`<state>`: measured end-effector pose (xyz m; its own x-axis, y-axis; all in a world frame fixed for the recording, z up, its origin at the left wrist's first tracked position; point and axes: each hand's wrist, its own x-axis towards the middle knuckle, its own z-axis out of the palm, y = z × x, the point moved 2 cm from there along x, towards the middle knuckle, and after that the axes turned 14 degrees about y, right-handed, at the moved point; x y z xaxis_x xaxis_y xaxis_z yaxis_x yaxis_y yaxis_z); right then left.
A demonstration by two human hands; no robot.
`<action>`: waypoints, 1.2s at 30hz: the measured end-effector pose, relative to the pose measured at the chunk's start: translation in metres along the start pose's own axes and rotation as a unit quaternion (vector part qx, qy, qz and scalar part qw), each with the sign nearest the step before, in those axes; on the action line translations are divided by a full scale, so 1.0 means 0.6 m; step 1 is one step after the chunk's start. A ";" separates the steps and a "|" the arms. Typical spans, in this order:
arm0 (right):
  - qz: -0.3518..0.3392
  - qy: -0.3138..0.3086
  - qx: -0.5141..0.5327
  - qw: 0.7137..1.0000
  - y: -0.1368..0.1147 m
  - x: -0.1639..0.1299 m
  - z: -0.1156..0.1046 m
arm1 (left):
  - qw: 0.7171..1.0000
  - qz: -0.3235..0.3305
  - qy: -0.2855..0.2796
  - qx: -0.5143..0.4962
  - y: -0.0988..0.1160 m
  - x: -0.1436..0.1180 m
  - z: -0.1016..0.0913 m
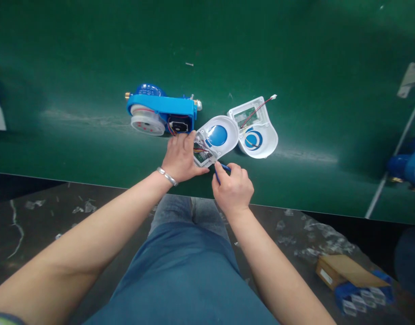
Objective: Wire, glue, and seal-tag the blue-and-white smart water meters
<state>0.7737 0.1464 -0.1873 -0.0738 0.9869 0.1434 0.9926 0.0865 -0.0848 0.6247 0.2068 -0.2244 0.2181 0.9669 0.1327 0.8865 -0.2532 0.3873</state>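
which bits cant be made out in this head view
All in the head view:
Blue tool: mostly hidden by the right hand.
Left white housing: one corner covered by the left hand.
Dark blue cap: markings too small to read.
Blue fitting: cut off by the right edge.

Both hands (180, 158) are at a white casing (216, 151).

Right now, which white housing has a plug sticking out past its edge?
The rightmost housing: its red-and-black wire ends in a white plug beyond its edge. The left housing shows none outside.
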 end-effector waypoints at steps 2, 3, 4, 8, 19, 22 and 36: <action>-0.007 -0.023 0.005 1.000 0.005 0.006 -0.009 | 1.000 0.001 -0.018 0.008 0.002 0.004 -0.008; -0.008 -0.031 0.005 0.999 0.009 0.008 -0.014 | 1.000 0.003 -0.026 0.011 0.004 0.005 -0.012; -0.007 -0.036 0.005 0.999 0.012 0.010 -0.019 | 0.999 0.004 -0.029 0.015 0.007 0.005 -0.018; 0.005 -0.051 -0.003 0.999 0.021 0.012 -0.035 | 0.999 0.013 0.042 0.025 0.019 -0.004 -0.039; 0.013 -0.096 -0.035 0.995 -0.010 0.039 -0.057 | 0.991 0.123 0.052 -0.009 0.017 -0.012 -0.020; 0.009 -0.097 -0.037 0.995 -0.014 0.041 -0.053 | 0.990 0.127 0.056 0.015 0.017 -0.009 -0.021; 0.006 -0.090 -0.048 0.995 -0.016 0.037 -0.047 | 0.993 0.025 0.111 0.041 0.044 -0.038 -0.010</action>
<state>0.7650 0.1638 -0.1552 -0.0699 0.9969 -0.0365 0.9975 0.0704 0.0114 0.6407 0.1781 -0.2114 0.1747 0.9199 0.3510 0.9089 -0.2877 0.3017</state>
